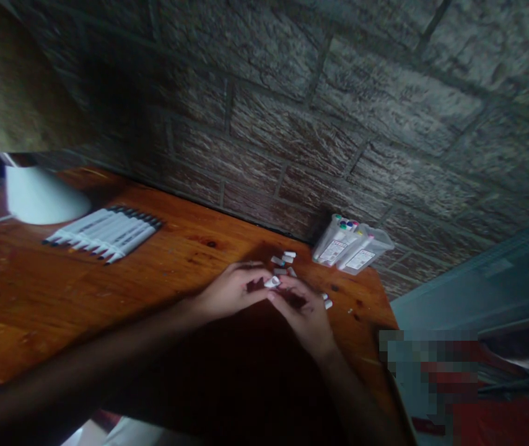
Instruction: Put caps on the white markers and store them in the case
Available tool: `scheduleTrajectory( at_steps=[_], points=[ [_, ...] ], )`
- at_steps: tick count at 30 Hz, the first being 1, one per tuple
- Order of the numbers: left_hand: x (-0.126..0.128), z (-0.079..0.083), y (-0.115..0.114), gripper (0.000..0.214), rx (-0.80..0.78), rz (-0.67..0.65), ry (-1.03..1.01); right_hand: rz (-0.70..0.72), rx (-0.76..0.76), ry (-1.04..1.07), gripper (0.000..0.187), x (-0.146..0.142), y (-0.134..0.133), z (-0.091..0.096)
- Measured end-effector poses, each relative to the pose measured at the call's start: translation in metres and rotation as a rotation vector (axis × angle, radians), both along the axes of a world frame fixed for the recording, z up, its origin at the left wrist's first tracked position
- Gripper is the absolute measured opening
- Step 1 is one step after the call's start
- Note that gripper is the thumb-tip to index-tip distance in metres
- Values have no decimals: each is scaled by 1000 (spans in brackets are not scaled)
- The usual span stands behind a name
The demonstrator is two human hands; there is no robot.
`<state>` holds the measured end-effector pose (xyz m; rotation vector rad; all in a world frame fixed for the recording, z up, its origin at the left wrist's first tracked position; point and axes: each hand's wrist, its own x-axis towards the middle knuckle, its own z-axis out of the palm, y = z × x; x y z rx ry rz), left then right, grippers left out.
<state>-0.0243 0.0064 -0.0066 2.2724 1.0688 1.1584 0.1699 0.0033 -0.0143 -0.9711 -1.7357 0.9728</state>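
Observation:
My left hand (pixel 230 290) and my right hand (pixel 304 313) meet over the wooden table (pixel 162 272), fingers curled together round a small white marker piece (pixel 272 282) pinched between them. Beyond the fingertips lie several loose white caps (pixel 284 258), and two more caps (pixel 327 301) rest beside my right hand. A row of several white markers (pixel 104 234) with dark tips lies side by side at the left of the table.
A clear plastic marker case (pixel 352 246) with coloured marker ends lies against the brick wall (pixel 292 124). A white rounded object (pixel 36 195) stands at the far left. The table's right edge ends near a blurred red and grey area.

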Motion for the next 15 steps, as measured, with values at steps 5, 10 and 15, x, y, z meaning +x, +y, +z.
scheduleTrajectory(
  at_steps=[5,10,15],
  points=[
    [1,1,0,14,-6,-23,-3,11,24,-35,19,5,1,0],
    [3,2,-2,12,2,-25,-9,9,31,-66,18,7,0,7],
    [3,3,-3,13,-6,-56,-10,4,32,-35,16,6,-3,14]
  ],
)
